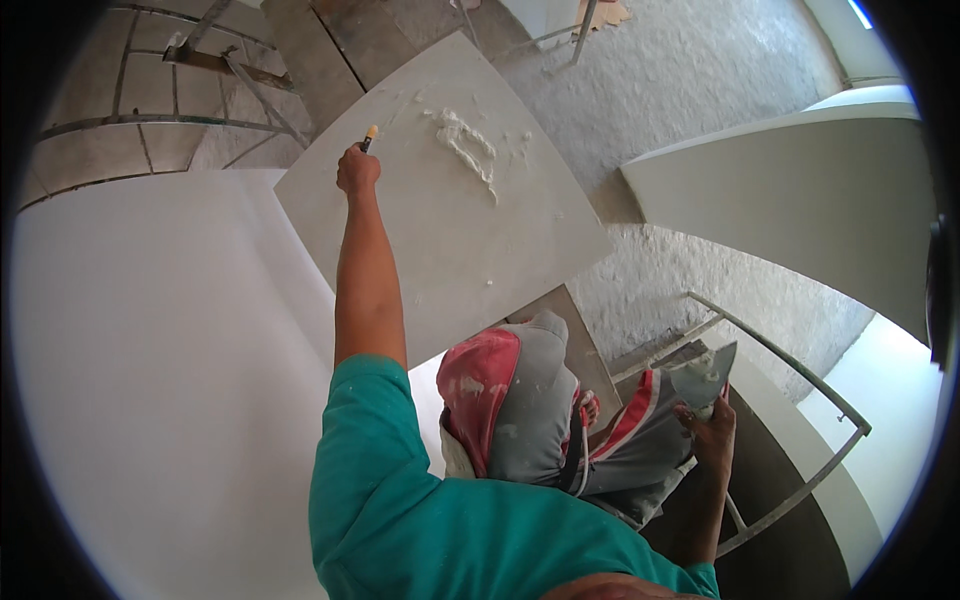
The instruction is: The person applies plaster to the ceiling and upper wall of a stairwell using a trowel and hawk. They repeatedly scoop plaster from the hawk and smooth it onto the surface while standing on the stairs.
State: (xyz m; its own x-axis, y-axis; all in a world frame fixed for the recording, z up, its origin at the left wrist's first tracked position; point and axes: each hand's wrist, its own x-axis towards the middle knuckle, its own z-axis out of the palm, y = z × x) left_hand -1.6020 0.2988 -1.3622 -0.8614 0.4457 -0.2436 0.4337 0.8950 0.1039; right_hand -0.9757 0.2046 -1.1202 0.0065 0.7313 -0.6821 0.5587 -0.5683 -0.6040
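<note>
Left hand (357,170): raised at full reach, fist closed round a small orange-handled tool (369,135) at the left edge of a grey square board (470,250), which carries a smear of white plaster (466,145) near its upper middle. Right hand (710,425): low, fingers wrapped on a plaster-coated trowel (708,375), just beside a grey-and-red garment (530,410) and a metal rail (800,380).
</note>
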